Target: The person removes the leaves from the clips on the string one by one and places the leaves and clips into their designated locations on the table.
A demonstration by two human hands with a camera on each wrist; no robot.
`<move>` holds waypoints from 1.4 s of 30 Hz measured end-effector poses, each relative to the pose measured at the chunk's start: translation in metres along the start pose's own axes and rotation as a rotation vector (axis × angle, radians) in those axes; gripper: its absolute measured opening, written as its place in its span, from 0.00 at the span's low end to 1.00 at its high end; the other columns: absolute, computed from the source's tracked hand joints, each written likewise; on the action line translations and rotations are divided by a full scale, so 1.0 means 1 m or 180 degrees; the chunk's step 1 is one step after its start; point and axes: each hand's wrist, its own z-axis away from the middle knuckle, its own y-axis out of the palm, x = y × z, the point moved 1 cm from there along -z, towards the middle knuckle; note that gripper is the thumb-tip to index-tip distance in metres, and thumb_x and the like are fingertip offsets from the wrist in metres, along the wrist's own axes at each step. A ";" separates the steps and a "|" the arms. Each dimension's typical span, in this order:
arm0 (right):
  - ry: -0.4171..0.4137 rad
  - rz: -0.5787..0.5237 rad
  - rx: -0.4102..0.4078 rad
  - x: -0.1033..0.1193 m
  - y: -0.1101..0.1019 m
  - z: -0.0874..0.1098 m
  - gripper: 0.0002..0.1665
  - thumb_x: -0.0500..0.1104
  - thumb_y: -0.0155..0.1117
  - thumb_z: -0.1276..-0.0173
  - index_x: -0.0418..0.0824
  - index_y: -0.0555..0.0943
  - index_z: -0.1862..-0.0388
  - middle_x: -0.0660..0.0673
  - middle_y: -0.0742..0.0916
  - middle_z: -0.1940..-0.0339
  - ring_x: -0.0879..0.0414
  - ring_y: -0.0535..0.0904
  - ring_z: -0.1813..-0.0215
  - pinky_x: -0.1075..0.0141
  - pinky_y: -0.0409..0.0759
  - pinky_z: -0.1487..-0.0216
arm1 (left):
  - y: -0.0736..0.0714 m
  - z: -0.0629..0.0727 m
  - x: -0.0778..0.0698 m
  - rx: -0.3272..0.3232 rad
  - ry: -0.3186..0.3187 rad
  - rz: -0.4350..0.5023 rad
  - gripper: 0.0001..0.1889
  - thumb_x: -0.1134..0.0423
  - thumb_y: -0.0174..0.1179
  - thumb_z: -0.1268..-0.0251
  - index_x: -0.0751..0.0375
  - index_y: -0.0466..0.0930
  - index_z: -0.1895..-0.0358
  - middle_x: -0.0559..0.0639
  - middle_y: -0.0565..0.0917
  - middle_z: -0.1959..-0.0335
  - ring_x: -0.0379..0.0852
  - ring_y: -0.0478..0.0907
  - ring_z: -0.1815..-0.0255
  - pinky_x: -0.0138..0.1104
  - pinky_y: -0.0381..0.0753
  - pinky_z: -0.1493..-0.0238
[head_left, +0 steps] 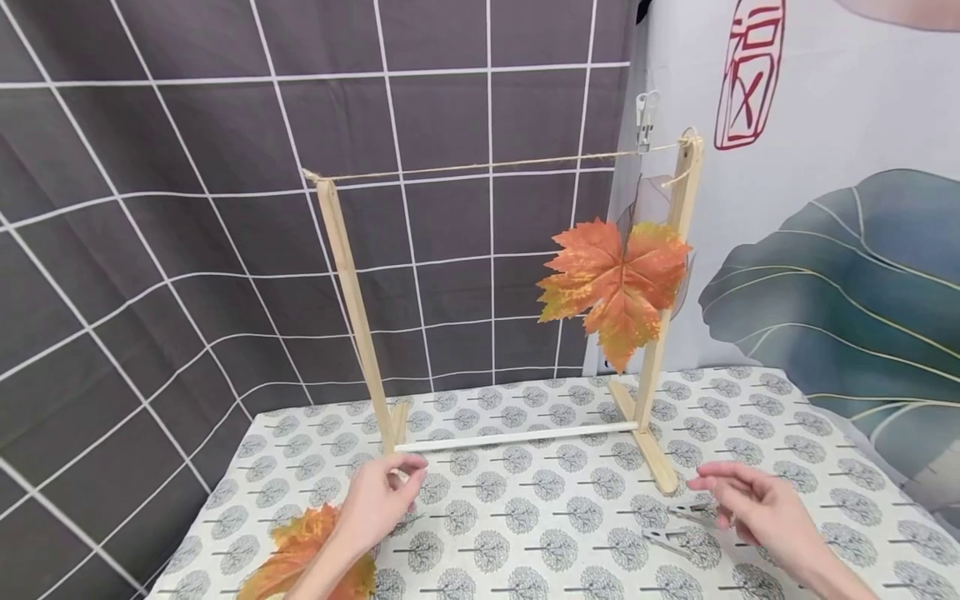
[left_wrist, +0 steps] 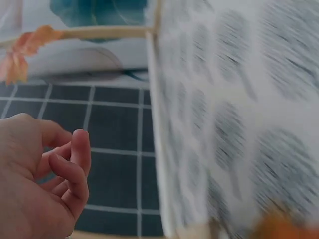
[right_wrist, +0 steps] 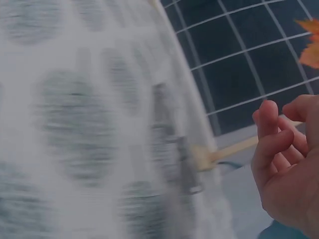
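Observation:
My left hand (head_left: 378,500), loosely curled with nothing in its grasp, is over the table's left half. Close below its forearm lies an orange maple leaf (head_left: 311,533), partly covered by that arm. My right hand (head_left: 765,504) is also relaxed and holds nothing, near two clothespins (head_left: 666,542) on the cloth. A second orange leaf (head_left: 618,287) hangs by its stem from a twine line (head_left: 487,167), under a white clothespin (head_left: 643,125) near the right end. In the right wrist view the clothespins (right_wrist: 187,167) are blurred.
The twine runs between two upright wooden posts (head_left: 348,292), joined low down by a white rod (head_left: 517,437). A wooden foot (head_left: 654,462) of the right post points toward me. The table has a tree-print cloth (head_left: 525,550). Behind hangs a dark grid curtain (head_left: 442,217).

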 end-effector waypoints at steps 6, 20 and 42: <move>-0.0531 0.0196 0.0073 0.035 -0.012 -0.023 0.12 0.37 0.56 0.23 0.50 0.81 0.48 0.50 0.89 0.59 0.56 0.77 0.79 0.64 0.70 0.86 | 0.007 -0.015 -0.028 -0.0089 0.0020 0.0393 0.08 0.74 0.63 0.37 0.63 0.85 0.56 0.53 0.85 0.64 0.46 0.80 0.83 0.27 0.63 0.90; -0.1252 0.0329 0.0037 0.113 -0.028 -0.055 0.17 0.31 0.56 0.24 0.46 0.80 0.43 0.53 0.90 0.60 0.57 0.79 0.77 0.61 0.67 0.86 | 0.018 -0.049 -0.089 -0.0316 0.0547 0.0729 0.08 0.72 0.64 0.36 0.62 0.84 0.55 0.52 0.86 0.64 0.45 0.82 0.83 0.28 0.64 0.90; -0.1588 0.0821 -0.0293 0.212 -0.044 -0.088 0.17 0.31 0.62 0.29 0.45 0.82 0.45 0.58 0.88 0.58 0.61 0.82 0.70 0.70 0.74 0.81 | 0.046 -0.099 -0.169 -0.0629 0.1352 0.1086 0.06 0.72 0.63 0.37 0.64 0.83 0.57 0.50 0.87 0.69 0.41 0.82 0.85 0.30 0.69 0.91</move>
